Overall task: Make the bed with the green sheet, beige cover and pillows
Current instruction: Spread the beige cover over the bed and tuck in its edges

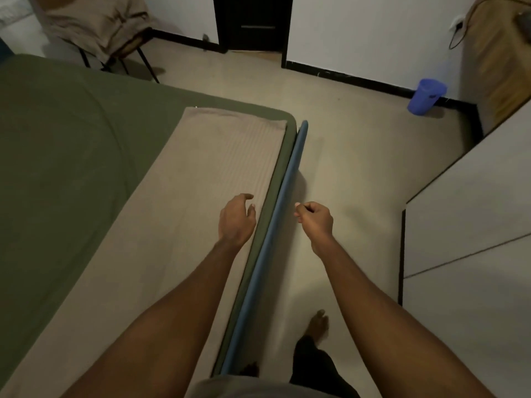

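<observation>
Left hand (236, 218), fingers relaxed and empty, hovers over the beige cover (178, 196) lying in a strip along the edge of the green sheet (66, 145); right hand (314, 218), curled on nothing, hangs above the floor (359, 168). Beyond, 1 chair (131, 43) holds beige bedding (94, 27).

Both our bare forearms reach forward. We log the left hand (237, 218) palm down, fingers loosely curved and relaxed. The right hand (314, 218) is curled into a loose fist, nothing visible in it.

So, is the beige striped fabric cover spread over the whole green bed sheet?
No, the beige cover lies only along one edge of the green sheet.
</observation>
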